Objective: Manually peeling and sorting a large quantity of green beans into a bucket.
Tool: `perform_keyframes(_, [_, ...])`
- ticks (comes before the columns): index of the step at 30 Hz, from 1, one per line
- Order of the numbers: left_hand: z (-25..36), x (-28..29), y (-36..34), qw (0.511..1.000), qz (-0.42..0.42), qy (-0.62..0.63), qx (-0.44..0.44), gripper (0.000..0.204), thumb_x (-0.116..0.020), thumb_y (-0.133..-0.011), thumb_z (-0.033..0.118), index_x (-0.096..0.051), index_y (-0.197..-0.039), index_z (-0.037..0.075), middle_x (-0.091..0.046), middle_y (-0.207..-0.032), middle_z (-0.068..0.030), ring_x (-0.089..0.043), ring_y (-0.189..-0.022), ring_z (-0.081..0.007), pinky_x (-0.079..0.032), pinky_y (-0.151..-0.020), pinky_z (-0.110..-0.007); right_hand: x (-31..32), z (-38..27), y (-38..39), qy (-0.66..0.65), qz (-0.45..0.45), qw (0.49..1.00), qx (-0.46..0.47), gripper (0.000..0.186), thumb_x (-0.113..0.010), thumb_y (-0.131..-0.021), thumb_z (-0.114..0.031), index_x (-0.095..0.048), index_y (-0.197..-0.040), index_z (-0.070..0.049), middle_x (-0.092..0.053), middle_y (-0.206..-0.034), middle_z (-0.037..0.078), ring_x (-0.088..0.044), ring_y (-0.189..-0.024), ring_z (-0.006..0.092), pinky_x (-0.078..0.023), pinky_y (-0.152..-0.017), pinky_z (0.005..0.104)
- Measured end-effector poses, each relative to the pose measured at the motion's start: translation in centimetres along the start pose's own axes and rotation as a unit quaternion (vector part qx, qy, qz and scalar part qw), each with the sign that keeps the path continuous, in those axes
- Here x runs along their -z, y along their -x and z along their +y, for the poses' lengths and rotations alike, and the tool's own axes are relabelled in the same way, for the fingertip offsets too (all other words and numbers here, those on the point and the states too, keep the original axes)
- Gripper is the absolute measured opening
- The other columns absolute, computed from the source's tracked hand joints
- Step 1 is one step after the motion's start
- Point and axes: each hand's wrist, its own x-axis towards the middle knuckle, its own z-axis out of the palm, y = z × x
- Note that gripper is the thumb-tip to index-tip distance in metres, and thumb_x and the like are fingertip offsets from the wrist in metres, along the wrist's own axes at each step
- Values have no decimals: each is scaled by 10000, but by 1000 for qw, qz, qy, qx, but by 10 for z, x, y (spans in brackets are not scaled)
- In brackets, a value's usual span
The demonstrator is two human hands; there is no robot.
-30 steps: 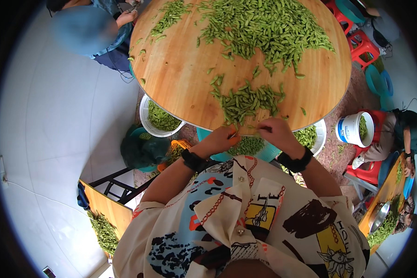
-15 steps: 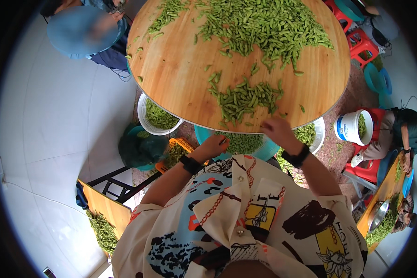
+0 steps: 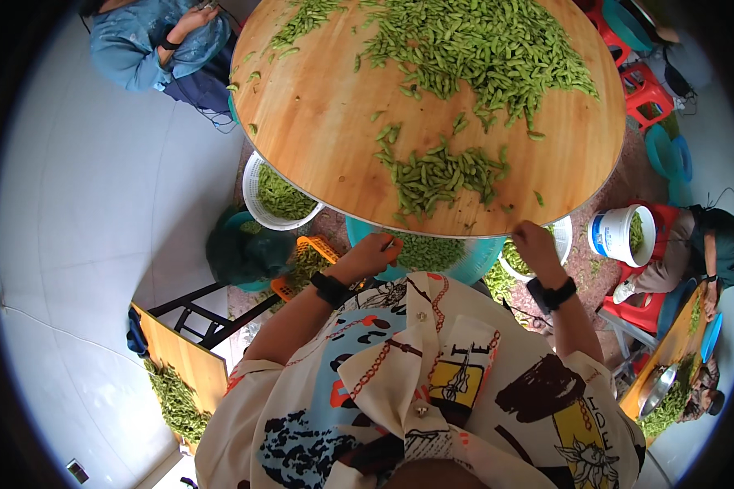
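Note:
My left hand [image 3: 369, 256] is closed at the near table edge, beside a turquoise basket [image 3: 483, 259] of green soybeans. What its fingers hold, if anything, is too small to make out. My right hand [image 3: 538, 246] is closed too, fingertips together, above a white basket [image 3: 563, 236] of pods at the table's near right edge. Whether a pod sits in those fingertips is hidden. Between the hands and a large heap of green soybean pods [image 3: 481, 57], a smaller pile of pods [image 3: 444, 175] lies on the round wooden table [image 3: 318, 122].
Another white basket [image 3: 257, 196] of pods stands left, near an orange basket [image 3: 324, 247] and a dark green bag [image 3: 240, 257]. At right are a white bucket [image 3: 620, 232], red stools [image 3: 646, 94] and a seated person [image 3: 714, 236]. Another person [image 3: 151, 49] sits far left.
My right hand has moved right, from the table edge by the small pile to above the white basket. My left hand has barely moved. The person at far left has shifted posture.

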Motion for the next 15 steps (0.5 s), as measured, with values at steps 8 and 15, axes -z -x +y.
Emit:
perform_keyframes(8, [10, -2, -5, 998, -38, 47, 24, 347, -478, -857, 206, -491, -1137, 2, -561, -739, -9, -454, -542, -57, -369, -463, -204, 21, -2, -10, -142, -15, 990, -15, 243, -647, -721, -226, -619, -811, -2, -622, -766, 149, -602, -691, 272, -469, -613, 357])
perform_keyframes(15, [13, 3, 4, 986, -43, 158, -8, 347, -443, -872, 147, -436, -1196, 24, -539, -755, -16, -389, -472, -52, -320, -426, -187, -63, -110, -68, -76, -3, 996, 51, 250, -625, -738, -256, -600, -746, -7, -592, -682, 144, -573, -621, 307, -453, -574, 369])
